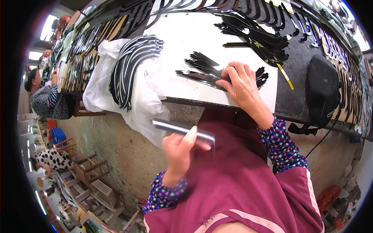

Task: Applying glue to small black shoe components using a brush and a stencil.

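Note:
My left hand is raised in front of the table edge, over my lap. Its fingers are closed on a short dark strip with pale edges, smeared by motion. On the white board, my right hand bends its fingers down over a small bunch of flat black strips. The strip ends stick out on both sides of that hand, and its fingertips are partly hidden. Left of the board, a fanned stack of curved black strips with pale edges rests on a white plastic bag.
A larger heap of black strips lies on the far right of the board, beside a yellow strip. A black pouch sits at the table's right. Rows of strips line the back. A co-worker sits at the left, near wooden stools.

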`<state>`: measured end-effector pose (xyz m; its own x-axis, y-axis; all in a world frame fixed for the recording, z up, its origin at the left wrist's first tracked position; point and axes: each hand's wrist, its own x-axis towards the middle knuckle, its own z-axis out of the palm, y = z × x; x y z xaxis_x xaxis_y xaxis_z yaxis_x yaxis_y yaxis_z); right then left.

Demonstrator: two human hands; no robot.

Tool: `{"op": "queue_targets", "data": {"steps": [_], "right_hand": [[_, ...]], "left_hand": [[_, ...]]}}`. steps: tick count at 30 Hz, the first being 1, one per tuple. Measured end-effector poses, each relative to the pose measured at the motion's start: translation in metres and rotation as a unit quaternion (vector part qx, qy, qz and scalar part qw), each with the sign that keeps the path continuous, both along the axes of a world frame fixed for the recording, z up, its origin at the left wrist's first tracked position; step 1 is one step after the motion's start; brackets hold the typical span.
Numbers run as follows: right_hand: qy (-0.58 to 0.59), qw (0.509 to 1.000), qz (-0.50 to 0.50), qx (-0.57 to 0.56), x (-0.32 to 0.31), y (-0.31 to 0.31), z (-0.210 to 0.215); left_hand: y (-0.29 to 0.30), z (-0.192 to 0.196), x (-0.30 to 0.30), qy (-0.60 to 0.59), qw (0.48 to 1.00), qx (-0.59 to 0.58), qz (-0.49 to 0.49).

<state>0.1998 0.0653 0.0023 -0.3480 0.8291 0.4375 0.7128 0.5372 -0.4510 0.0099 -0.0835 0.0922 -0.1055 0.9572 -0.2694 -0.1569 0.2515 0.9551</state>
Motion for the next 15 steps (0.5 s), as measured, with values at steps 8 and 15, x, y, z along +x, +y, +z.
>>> {"op": "queue_targets", "data": {"steps": [8,15], "right_hand": [[0.291,0.933,0.143,-0.155,0.02,-0.028,0.053],[0.255,0.922,0.135,-0.26,0.042,-0.069,0.061]], "left_hand": [[0.034,-0.005,0.01,-0.104,0.993,-0.037,-0.028],[0.072,-0.018,0.025,-0.214,0.976,-0.039,-0.033]]}}
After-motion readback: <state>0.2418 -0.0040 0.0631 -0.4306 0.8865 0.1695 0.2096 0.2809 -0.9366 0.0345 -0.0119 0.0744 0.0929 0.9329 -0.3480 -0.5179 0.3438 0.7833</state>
